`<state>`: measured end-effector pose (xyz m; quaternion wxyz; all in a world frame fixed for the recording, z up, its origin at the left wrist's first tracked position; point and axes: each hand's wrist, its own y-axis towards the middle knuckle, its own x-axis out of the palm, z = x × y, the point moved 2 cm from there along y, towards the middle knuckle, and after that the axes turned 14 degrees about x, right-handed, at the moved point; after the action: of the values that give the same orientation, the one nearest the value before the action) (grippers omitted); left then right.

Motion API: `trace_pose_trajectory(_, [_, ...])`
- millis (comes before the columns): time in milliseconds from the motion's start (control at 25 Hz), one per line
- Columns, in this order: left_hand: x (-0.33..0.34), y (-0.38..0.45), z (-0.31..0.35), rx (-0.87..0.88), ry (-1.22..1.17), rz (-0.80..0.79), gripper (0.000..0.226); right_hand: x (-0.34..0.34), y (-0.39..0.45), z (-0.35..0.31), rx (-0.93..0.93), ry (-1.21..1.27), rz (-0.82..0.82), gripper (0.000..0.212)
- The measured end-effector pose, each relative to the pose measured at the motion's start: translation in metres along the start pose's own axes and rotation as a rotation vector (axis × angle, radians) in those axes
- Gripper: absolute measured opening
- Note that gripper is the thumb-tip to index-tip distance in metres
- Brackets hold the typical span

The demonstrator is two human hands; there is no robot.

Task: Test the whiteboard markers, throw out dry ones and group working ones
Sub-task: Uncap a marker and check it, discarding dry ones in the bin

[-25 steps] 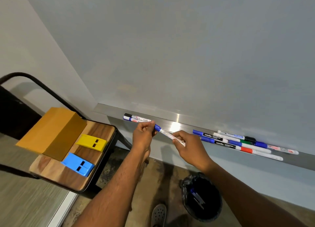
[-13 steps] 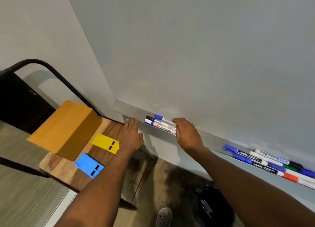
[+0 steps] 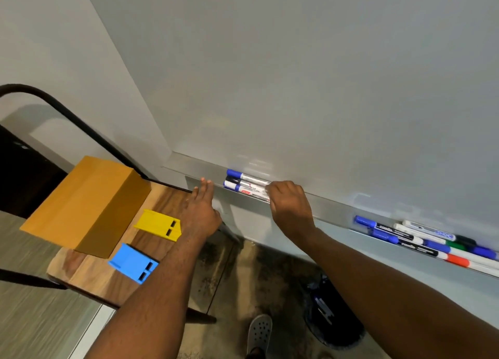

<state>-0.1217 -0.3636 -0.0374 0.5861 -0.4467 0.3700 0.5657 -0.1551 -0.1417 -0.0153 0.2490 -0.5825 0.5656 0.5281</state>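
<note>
Three whiteboard markers (image 3: 244,182), two with blue caps and one with a black cap, lie side by side at the left end of the metal tray (image 3: 329,207) under the whiteboard (image 3: 297,75). My right hand (image 3: 290,204) sits over their right ends with its fingers curled on them. Just left of the markers, my left hand (image 3: 201,213) hovers beside the tray's left end with straight fingers and holds nothing. Several more markers (image 3: 421,238), with blue, green, black and red parts, lie further right in the tray.
A dark bin (image 3: 332,318) stands on the floor below the tray. At the left, a wooden side table (image 3: 89,275) carries an orange box (image 3: 86,204), a yellow block (image 3: 159,225) and a blue block (image 3: 133,263). My shoe (image 3: 259,331) shows at the bottom.
A second ago both hands held a blue-capped marker in front of the tray. It now lies in the tray with the two left markers, and my left hand has let go and opened.
</note>
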Motion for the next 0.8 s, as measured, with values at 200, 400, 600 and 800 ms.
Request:
trace_pose_trajectory(200, [-0.004,0.000,0.007,-0.013,0.020,0.001,0.080,-0.026,-0.044,0.037,0.115,-0.020,0.122,0.038])
trace_pose_trajectory(400, [0.002,-0.025,0.081,0.154,0.141,0.099,0.079,-0.063,-0.086,0.104,0.187,-0.125,0.294,0.014])
trace_pose_trajectory(600, [0.032,-0.048,0.186,0.515,0.120,-0.052,0.072,-0.095,-0.088,0.153,0.437,-0.354,-0.101,0.013])
trace_pose_trajectory(800, [0.057,-0.055,0.222,0.514,0.192,-0.214,0.074,-0.110,-0.068,0.158,0.394,-0.351,-0.340,0.026])
